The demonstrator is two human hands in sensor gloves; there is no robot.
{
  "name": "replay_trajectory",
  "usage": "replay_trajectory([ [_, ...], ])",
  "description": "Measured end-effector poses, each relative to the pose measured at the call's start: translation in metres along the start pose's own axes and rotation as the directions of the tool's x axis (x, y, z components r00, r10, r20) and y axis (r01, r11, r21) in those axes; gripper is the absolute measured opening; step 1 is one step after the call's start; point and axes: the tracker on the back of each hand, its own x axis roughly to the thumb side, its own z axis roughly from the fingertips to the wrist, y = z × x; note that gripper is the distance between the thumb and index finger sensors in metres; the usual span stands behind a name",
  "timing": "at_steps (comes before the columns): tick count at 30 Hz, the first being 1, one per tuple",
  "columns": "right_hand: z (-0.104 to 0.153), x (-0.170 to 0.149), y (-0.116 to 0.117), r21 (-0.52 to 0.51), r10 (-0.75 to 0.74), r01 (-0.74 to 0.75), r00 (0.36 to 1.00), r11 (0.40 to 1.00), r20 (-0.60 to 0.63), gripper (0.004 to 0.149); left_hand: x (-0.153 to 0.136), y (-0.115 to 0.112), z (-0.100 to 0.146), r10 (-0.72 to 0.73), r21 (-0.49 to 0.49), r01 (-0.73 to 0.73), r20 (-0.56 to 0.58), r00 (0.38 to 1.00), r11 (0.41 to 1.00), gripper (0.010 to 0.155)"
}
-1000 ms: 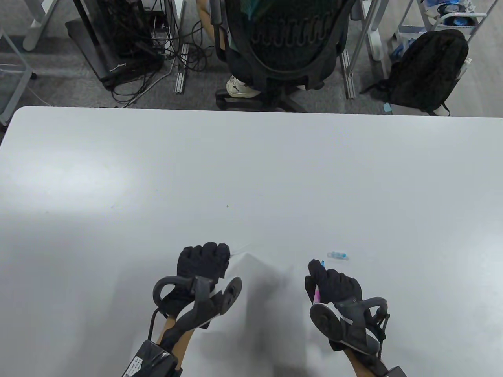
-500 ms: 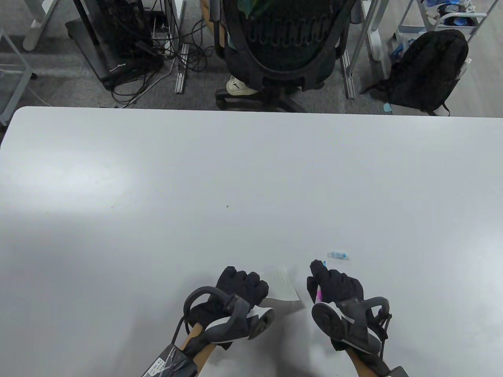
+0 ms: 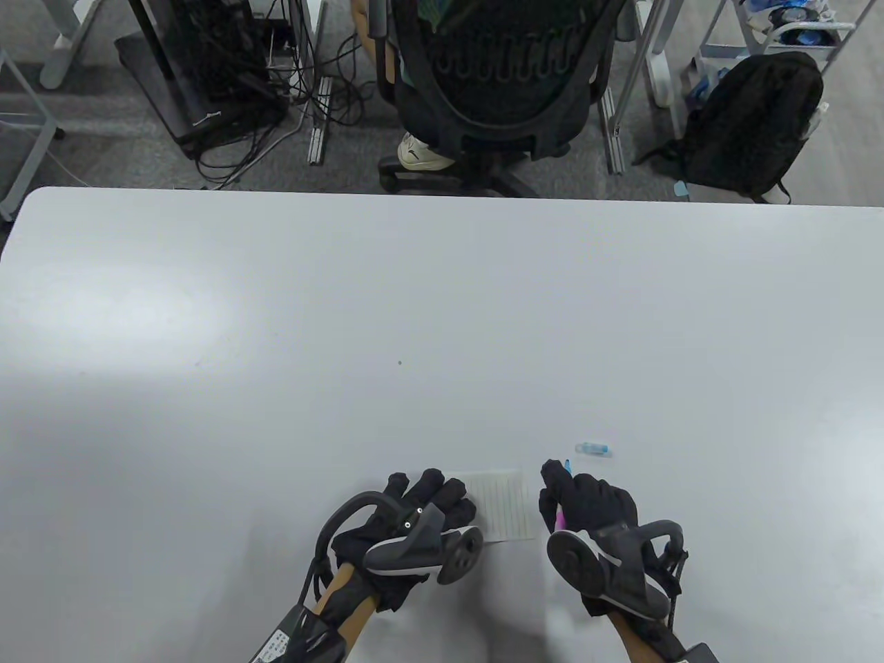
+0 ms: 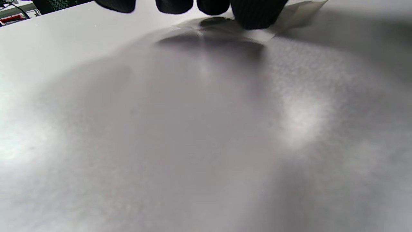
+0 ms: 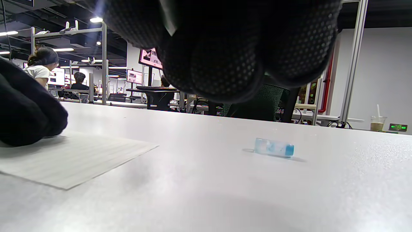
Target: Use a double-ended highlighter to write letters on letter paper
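Note:
A small sheet of lined letter paper [image 3: 507, 504] [image 5: 74, 158] lies flat on the white table near its front edge. My left hand [image 3: 431, 501] rests on the paper's left part with the fingers laid out over it; its fingertips [image 4: 212, 6] touch the sheet in the left wrist view. Just right of the paper, my right hand [image 3: 577, 501] is curled round the double-ended highlighter [image 3: 559, 516], whose pink body shows below the fist and a blue tip [image 3: 568, 466] above it. The highlighter's clear blue cap [image 3: 594, 449] [image 5: 274, 148] lies on the table beyond the right hand.
The white table [image 3: 442, 311] stretches wide and bare beyond the hands. Past its far edge stand an office chair [image 3: 494, 76], a black backpack [image 3: 753, 124] and a cart with tangled cables [image 3: 228, 83]. People sit at distant desks in the right wrist view.
The left hand brought the lifted paper down and rightward, and the sheet now lies flat beside the right hand. The left fingers uncurled onto it. The right hand stayed put.

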Motion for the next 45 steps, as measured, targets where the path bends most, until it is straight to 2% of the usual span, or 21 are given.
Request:
replay_trajectory([
  [8,0.0,0.0,0.0,0.007,0.008,-0.008,1.0,1.0,0.0,0.048,-0.009,0.01,0.008,0.029,0.032,-0.028,-0.016,0.999,0.999,0.075],
  [11,0.0,0.0,0.0,0.011,0.0,0.0,1.0,1.0,0.001,0.049,-0.016,0.011,0.01,0.065,0.116,-0.055,-0.079,0.995,0.992,0.069],
  [13,0.0,0.0,0.001,0.016,-0.007,0.006,1.0,1.0,0.002,0.05,-0.019,0.009,0.007,0.063,0.175,-0.035,-0.161,0.985,0.984,0.063],
  [16,0.0,0.001,0.003,0.033,-0.001,0.001,1.0,0.999,0.012,0.052,-0.022,0.006,0.0,0.023,0.182,0.019,-0.224,0.974,0.983,0.058],
  [20,0.0,0.001,0.004,0.046,0.003,-0.003,1.0,0.999,0.016,0.054,-0.025,0.001,-0.01,0.1,0.163,-0.066,-0.211,0.972,0.984,0.054],
  [28,0.0,0.003,0.006,0.067,-0.002,0.0,1.0,0.998,0.031,0.059,-0.022,-0.006,-0.023,0.123,0.151,-0.093,-0.209,0.97,0.984,0.054],
  [36,-0.001,0.012,-0.002,-0.012,-0.017,0.018,0.996,1.0,0.092,0.056,-0.029,-0.008,-0.024,0.207,0.162,-0.178,-0.186,0.96,0.971,0.052],
  [41,-0.004,0.024,-0.013,-0.041,-0.077,0.084,0.986,0.996,0.146,0.049,-0.03,-0.009,-0.024,0.214,0.155,-0.187,-0.183,0.959,0.97,0.053],
  [45,-0.01,0.033,-0.013,-0.001,-0.201,0.204,0.964,0.979,0.173,0.048,-0.029,-0.009,-0.024,0.207,0.15,-0.181,-0.183,0.961,0.972,0.053],
])
